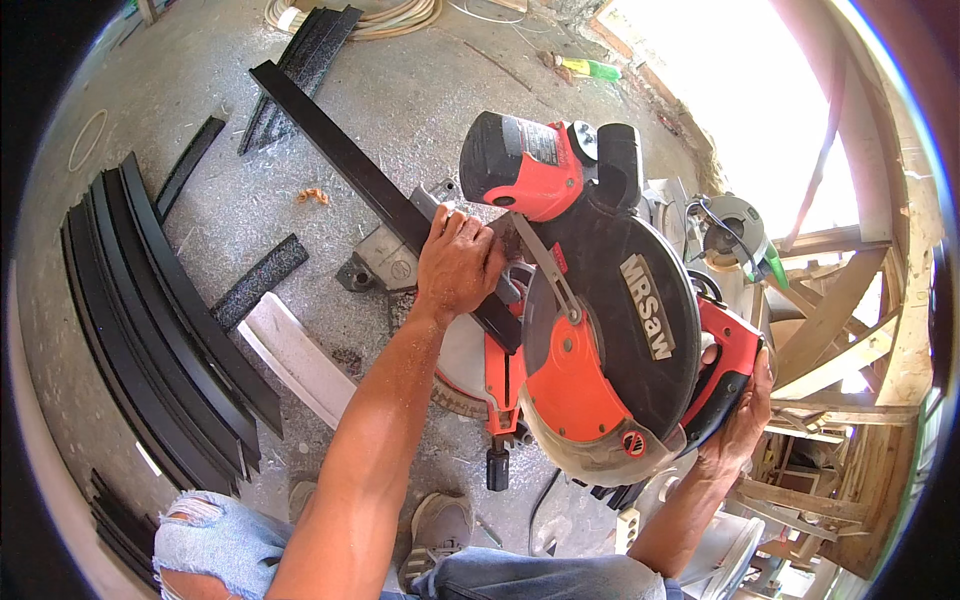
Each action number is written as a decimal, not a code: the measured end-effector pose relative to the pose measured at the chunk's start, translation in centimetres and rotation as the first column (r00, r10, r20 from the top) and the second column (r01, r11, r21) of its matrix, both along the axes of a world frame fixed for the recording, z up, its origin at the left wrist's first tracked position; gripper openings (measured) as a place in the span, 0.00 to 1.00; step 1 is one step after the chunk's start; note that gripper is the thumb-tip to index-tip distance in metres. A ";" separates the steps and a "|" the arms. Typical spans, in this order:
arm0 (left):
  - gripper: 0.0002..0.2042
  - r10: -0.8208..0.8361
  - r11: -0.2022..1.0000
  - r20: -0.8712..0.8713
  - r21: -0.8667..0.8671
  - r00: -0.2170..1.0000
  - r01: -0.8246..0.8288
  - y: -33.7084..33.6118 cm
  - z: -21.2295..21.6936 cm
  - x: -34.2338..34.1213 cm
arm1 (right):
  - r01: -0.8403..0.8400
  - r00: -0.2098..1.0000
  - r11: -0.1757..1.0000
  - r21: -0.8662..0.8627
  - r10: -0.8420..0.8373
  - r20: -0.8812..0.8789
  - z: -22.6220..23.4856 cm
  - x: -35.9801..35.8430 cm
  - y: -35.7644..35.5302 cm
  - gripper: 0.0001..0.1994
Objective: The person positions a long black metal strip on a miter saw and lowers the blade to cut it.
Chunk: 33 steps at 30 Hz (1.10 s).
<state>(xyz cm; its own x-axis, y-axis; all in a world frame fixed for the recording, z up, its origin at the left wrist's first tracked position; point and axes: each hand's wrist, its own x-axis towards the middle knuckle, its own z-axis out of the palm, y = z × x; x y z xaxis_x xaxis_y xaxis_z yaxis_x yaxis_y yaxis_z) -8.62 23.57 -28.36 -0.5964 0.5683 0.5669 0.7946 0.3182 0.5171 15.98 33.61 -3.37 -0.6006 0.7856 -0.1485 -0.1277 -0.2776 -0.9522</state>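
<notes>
Black and smooth, a long black bar [345,160] with straight edges slants from the upper left of the frame down to the middle. Its low end sits by the round cover of a big red and black saw [600,300]. The saw has hard, shiny sides and a see-through guard [530,440] at the bottom that looks cloudy. It stands on a rough grey floor [270,215] dusted with tiny pale specks. Long black strips [150,330] with grooves lie at the left side of the frame. A white strip [295,355] with a dip along it lies just left of the person's arm. At the top of the frame, a tan hose [400,22] is wound in loops, and a green bottle [592,69] lies on its side.

The left hand [458,262] lies over the black bar in the middle of the frame. Its fingers bend down tight and hold the bar beside the saw. The right hand [740,420], at the right of the frame, wraps snugly around the saw's handle [722,355], with just a narrow curl.

I count one saw, one bar in hand, one white strip, one bottle and two short black pieces [262,282] speckled with dust. The long strips overlap, so I cannot tell how many there are.
</notes>
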 end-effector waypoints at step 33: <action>0.12 -0.023 0.999 0.007 0.033 1.000 0.023 0.1 -0.2 -0.1 | 0.103 0.992 0.994 0.036 -0.105 0.071 0.1 -0.4 -0.3 0.28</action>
<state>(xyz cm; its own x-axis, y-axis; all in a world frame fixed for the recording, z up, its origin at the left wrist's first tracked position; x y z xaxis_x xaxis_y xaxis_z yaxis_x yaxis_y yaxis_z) -8.75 23.64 -28.61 -0.5879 0.5626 0.5813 0.7975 0.2826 0.5330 15.55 33.27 -3.26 -0.5039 0.8484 -0.1624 -0.0846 -0.2356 -0.9682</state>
